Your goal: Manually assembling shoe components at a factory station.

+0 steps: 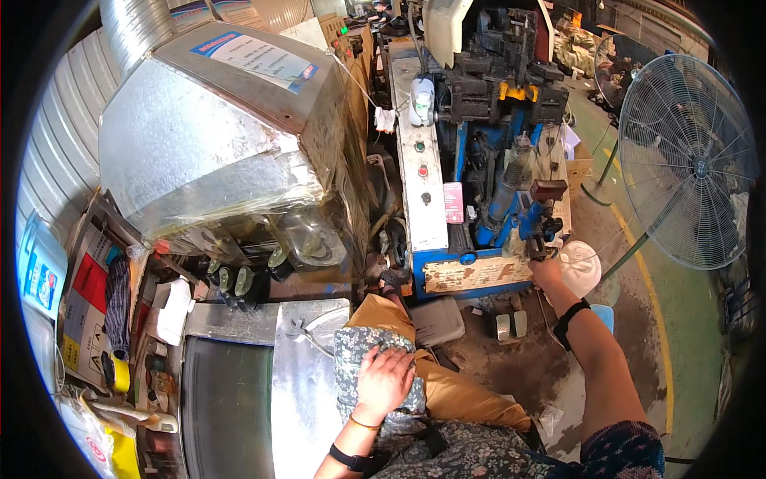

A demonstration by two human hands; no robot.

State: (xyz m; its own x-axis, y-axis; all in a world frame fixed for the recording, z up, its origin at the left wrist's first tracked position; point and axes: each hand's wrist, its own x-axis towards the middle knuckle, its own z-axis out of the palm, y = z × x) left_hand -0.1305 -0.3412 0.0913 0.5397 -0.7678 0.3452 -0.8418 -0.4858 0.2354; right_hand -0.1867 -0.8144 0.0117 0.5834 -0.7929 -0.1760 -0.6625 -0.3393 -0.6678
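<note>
My left hand (385, 379) lies flat on a dark floral cloth (351, 351) over my lap, its fingers stretched out and holding nothing. Out to the right, my right arm reaches forward to a blue and black machine (499, 227). My right hand (546, 274) is closed around a small dark part at the machine's front right corner; the fingers hide what it is. Just above that hand sits a brown block-shaped piece (548, 190). A metal hand tool (311, 337) rests on the sheet-metal bench (299, 391) left of my lap.
A dark conveyor belt (227, 407) runs along the left, below a large metal hood (207, 152). Several dark green shoe-like forms (231, 279) stand under the hood. Two foot pedals (511, 326) sit on the floor. At right are a white jug (580, 267) and a big fan (690, 160).
</note>
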